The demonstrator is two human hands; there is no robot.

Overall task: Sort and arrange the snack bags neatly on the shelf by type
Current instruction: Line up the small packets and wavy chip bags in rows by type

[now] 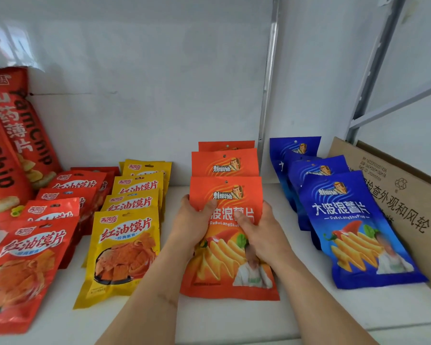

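An orange potato-chip bag (228, 267) stands at the front of a row of orange bags (225, 163) in the middle of the white shelf (234, 317). My left hand (193, 224) grips its left edge, thumb on the front. My right hand (261, 232) grips its right side, thumb across the printed name. Left of it runs a row of yellow bags (125, 247), then a row of red bags (25, 267). On the right stands a row of blue potato-chip bags (353, 227).
Tall red yam-chip bags (13, 135) lean at the far left. A brown cardboard box (403, 195) sits behind the blue row at the right. A metal upright (268, 95) rises behind the orange row, against the white back wall.
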